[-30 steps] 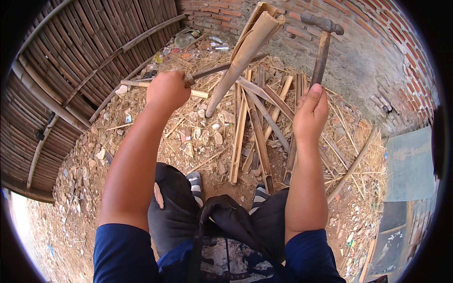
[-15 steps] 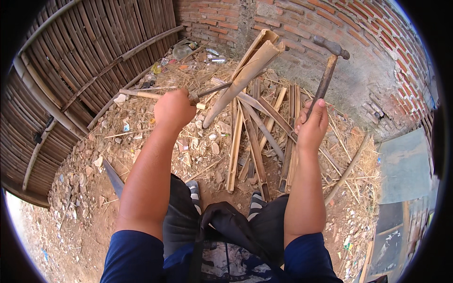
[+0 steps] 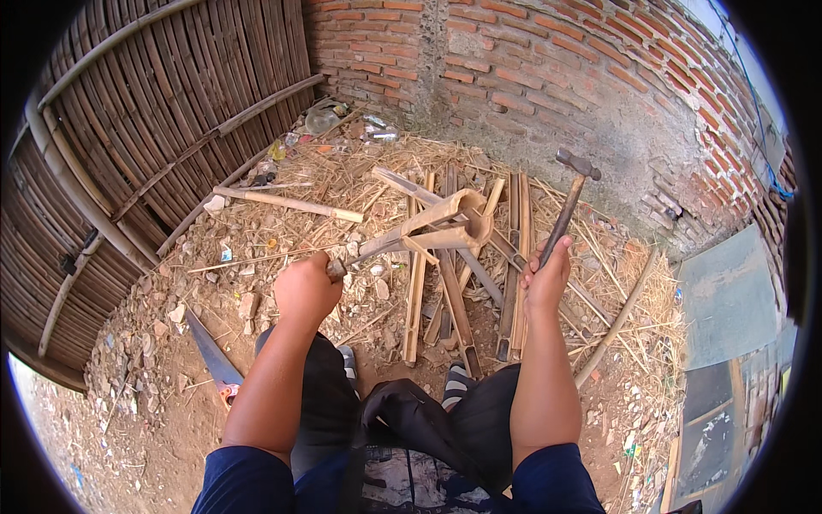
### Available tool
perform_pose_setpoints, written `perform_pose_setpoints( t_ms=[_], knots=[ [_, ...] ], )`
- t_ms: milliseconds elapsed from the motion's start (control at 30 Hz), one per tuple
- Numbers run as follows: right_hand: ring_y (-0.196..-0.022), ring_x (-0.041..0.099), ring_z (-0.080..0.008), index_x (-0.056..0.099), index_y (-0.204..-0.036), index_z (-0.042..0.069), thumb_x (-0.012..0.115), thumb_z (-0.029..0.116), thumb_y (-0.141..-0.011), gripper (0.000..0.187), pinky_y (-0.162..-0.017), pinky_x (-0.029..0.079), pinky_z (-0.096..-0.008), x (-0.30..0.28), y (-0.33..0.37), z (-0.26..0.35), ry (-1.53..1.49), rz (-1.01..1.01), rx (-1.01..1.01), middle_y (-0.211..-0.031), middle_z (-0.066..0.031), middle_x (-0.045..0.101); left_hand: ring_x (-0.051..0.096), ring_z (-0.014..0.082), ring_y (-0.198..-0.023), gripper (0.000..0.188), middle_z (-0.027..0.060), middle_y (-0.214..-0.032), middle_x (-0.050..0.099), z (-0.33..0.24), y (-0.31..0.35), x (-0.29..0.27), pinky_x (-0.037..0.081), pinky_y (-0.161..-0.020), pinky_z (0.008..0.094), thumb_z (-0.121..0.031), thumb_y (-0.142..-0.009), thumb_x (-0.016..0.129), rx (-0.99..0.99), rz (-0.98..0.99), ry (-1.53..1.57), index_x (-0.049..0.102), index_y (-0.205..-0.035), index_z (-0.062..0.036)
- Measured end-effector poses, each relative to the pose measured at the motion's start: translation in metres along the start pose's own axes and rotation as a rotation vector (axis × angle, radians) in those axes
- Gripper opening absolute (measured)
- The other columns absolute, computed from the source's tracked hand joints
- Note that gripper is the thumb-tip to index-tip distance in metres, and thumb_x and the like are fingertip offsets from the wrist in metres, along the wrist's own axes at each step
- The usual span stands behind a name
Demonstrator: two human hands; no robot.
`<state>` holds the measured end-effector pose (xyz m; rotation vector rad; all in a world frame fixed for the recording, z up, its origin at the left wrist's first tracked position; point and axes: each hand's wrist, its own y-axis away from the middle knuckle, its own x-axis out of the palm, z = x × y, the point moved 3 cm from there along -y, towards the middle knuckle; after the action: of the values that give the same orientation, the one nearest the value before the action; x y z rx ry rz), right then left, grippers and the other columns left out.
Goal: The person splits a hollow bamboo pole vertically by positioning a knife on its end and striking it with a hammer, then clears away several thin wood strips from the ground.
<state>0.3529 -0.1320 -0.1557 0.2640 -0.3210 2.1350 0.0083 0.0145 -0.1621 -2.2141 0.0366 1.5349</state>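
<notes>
My left hand (image 3: 306,289) is closed round the handle of a knife (image 3: 337,271), most of which the fingers hide. Its dark blade runs to the right into a thick bamboo piece (image 3: 428,216), which is split lengthwise. The two halves gape at the wide end, tilted toward the right above the pile. In my right hand (image 3: 548,272) is a hammer (image 3: 568,206), gripped low on its dark wooden handle. The metal head is raised, apart from the bamboo.
Several split bamboo strips (image 3: 458,308) lie fanned out before my feet. A handsaw (image 3: 211,347) rests on the rubble at left, and a loose bamboo stick (image 3: 295,202) lies farther off. A bamboo-slat wall (image 3: 197,94) and a brick wall (image 3: 514,77) meet at the back.
The bamboo has dropped from nearly upright to a low slant, its split gaping wider. My left hand with the knife has come lower and nearer; the hammer is lower too.
</notes>
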Motion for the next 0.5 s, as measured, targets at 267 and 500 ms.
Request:
perform_pose_setpoints(
  t_ms=[267,500],
  knots=[
    [-0.046,0.040,-0.0077,0.051,-0.099,0.006,0.038,0.063,-0.107,0.058,-0.041,0.033,-0.0246,0.006,0.001,-0.001,-0.016,0.064,0.008,-0.063,0.0023,0.043,0.070,0.0358,-0.077,0.021,0.0122,-0.083,0.072,0.046,0.058,0.012,0.056,-0.069,0.0481,-0.025,-0.074,0.080,0.034,-0.002,0.008,0.071,-0.087,-0.0115],
    [-0.047,0.040,-0.0069,0.053,-0.095,0.008,0.039,0.065,-0.106,0.059,-0.042,0.034,-0.0235,0.022,0.003,-0.010,0.038,0.144,0.030,-0.063,0.0025,0.045,0.070,0.0358,-0.074,0.024,0.0118,-0.081,0.071,0.051,0.055,0.006,0.056,-0.067,0.0461,-0.028,-0.075,0.084,0.088,-0.035,0.050,0.073,-0.088,-0.0113]
  ],
)
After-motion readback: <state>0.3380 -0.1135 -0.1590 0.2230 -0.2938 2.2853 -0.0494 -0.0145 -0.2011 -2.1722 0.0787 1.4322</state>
